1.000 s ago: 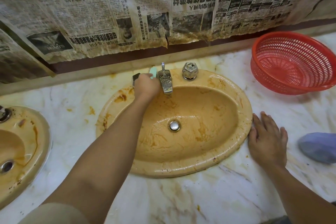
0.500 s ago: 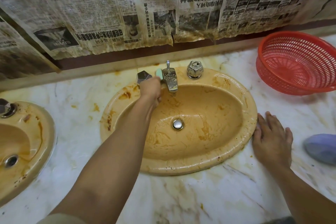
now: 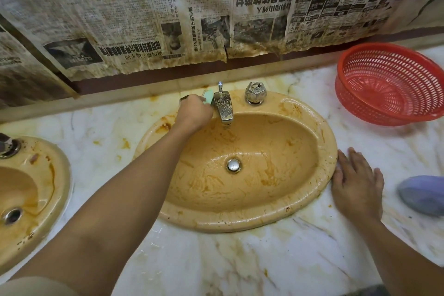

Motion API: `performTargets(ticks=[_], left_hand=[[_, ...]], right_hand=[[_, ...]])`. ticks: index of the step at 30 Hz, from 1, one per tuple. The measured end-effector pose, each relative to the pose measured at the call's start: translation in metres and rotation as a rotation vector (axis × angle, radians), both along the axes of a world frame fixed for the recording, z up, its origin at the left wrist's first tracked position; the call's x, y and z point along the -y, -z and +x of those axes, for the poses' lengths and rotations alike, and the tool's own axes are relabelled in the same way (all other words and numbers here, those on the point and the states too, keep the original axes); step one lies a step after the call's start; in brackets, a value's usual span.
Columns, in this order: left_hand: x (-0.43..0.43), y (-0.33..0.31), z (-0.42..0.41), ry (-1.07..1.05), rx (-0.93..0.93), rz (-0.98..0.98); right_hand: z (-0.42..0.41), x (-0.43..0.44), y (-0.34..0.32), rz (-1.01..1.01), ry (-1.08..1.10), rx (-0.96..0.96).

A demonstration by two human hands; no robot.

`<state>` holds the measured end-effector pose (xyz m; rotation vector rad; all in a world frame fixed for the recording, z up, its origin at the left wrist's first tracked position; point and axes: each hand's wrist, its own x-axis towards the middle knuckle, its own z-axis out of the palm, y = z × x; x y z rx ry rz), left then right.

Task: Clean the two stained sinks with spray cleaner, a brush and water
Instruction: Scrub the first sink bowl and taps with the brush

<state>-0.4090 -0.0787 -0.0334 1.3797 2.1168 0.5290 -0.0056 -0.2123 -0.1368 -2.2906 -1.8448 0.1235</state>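
Note:
A yellow-orange oval sink [image 3: 322, 151], streaked with brown stains, sits in the middle of the marble counter [image 3: 228, 259]. My left hand [image 3: 194, 114] grips a pale green brush [image 3: 208, 96] at the sink's back rim, just left of the metal faucet [image 3: 224, 109]. The left tap knob is mostly hidden behind that hand. The right knob [image 3: 255, 92] stands free. My right hand [image 3: 358, 182] lies flat on the counter, fingers touching the sink's right rim. A second stained sink [image 3: 55, 175] shows partly at the left edge.
A red plastic basket [image 3: 389, 84] stands at the back right. A blue-grey cloth-like thing [image 3: 425, 193] lies at the right edge. Stained newspaper [image 3: 216, 7] covers the wall behind the sinks. The counter carries orange spots left of the middle sink.
My left hand with the brush has shifted back up to the rim beside the faucet after dipping lower into the basin. My right hand stays flat on the counter.

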Motion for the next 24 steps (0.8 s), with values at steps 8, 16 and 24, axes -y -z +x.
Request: performTargets(ticks=[8, 16, 24], left_hand=[[0.049, -0.034, -0.063, 0.081, -0.147, 0.119], [0.033, -0.038, -0.057, 0.352, -0.352, -0.025], [0.034, -0.001, -0.002, 0.222, -0.465, 0.018]], right_hand=[[0.0, 0.0, 0.0, -0.005, 0.0, -0.005], [0.001, 0.0, 0.0, -0.011, 0.003, 0.005], [0.002, -0.001, 0.001, -0.014, 0.003, 0.002]])
